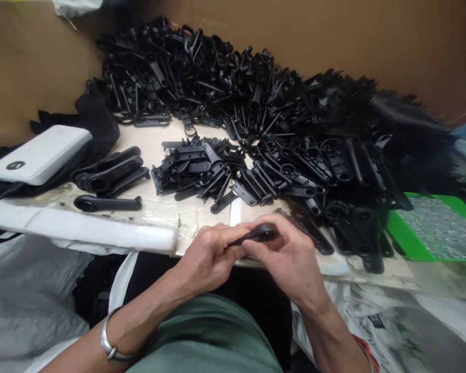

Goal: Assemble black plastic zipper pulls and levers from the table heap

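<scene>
Both hands meet at the table's front edge around one black plastic handle-shaped part point(264, 233), its rounded end showing between the fingers. My left hand point(213, 254) is closed on its narrower end, which the fingers mostly hide. My right hand point(291, 254) pinches the rounded end between thumb and fingers. Just beyond the hands lies a pile of small flat black plastic pieces point(202, 168). Several similar longer black parts point(341, 160) are heaped to the right, close to my right hand. On the left, a few black handle-shaped parts point(112, 173) lie together.
A large heap of black parts point(217, 77) fills the back against the brown cardboard wall point(334, 36). A green tray point(407, 238) of small clear or silvery bits stands at right. A white power bank point(42, 153) with a cable and a white foam strip point(81, 225) are at left.
</scene>
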Demonstrator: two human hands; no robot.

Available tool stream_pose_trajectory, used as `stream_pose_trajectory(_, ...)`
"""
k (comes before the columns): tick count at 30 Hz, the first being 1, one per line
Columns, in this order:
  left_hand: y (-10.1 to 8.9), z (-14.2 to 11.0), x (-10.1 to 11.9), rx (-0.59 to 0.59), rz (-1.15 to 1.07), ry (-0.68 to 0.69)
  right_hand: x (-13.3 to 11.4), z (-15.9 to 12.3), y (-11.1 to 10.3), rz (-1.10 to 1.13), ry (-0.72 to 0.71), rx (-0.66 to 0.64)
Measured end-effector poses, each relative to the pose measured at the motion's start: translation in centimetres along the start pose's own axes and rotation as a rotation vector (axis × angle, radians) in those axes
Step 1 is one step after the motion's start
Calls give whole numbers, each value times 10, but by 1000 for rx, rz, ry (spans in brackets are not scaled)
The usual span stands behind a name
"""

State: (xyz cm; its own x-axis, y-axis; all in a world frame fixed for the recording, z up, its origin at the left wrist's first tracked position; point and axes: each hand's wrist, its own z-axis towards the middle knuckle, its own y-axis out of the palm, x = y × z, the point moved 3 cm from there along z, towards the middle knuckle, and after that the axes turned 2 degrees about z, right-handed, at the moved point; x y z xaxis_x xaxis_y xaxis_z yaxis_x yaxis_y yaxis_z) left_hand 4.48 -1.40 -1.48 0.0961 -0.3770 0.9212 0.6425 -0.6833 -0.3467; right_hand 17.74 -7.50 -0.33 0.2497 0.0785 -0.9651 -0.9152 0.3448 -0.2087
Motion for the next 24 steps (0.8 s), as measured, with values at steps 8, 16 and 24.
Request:
stream_pose_trajectory(8,-5,4,-3,-52,-32,5,8,6,1,14,44,57)
stream_pose_trajectory(16,-29,-7,-5,-9,52,-67,11,6,30,224,101,48)
stream_pose_trajectory(24,-84,-47,26,647,741,-70,-7,-18,-33,-725,-307,297)
